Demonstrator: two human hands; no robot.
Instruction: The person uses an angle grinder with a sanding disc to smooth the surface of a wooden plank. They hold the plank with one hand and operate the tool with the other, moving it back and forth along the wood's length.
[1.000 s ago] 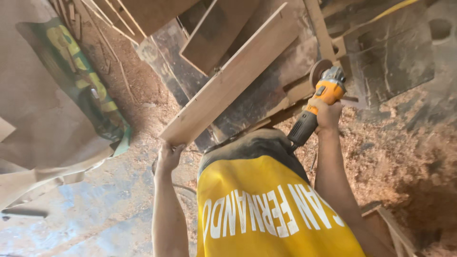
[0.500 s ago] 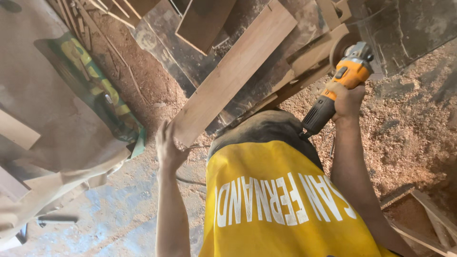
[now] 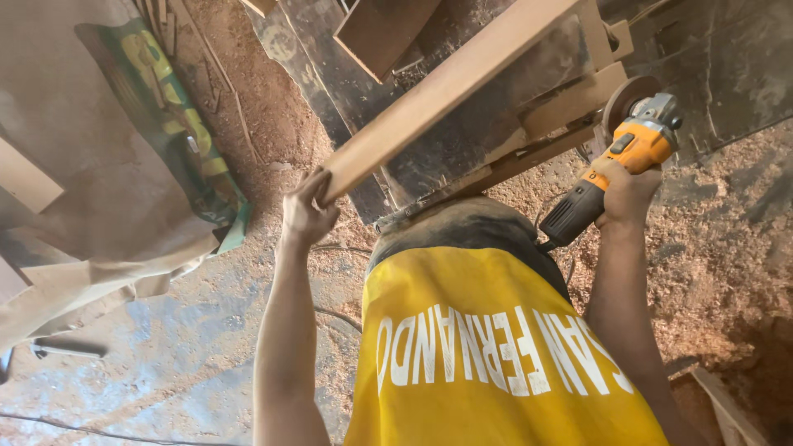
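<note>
Floor (image 3: 727, 248): we see sawdust all over it, thick and brown on the right side, with bare grey ground lower left
Cloth (image 3: 99, 215): a big tan sheet lies crumpled on the left, with a green and yellow bag (image 3: 178, 124) on top of it
Shirt (image 3: 487, 355): our yellow shirt fills the bottom middle, with white letters across it
Dark boards (image 3: 496, 124): flat dark boards lie under and behind the plank, near the top
Plank (image 3: 446, 87): a long pale wood plank runs from our left hand up to the top right; its near end sits in our left hand, and the far end rests over the dark boards
Wood block (image 3: 570, 103): a short pale piece sits just beside the grinder disc, under the plank
Grinder (image 3: 619, 161): an orange and black tool on the right, tilted, with its round disc (image 3: 626, 101) up by the wood block; we cannot tell if the disc touches the wood
Left hand (image 3: 307, 211): closed around the near end of the plank, fingers curled over the edge
Right hand (image 3: 626, 192): wrapped tight around the body of the grinder, arm stretched out
Cord (image 3: 339, 318): a thin dark line lies on the floor between our left arm and the shirt
</note>
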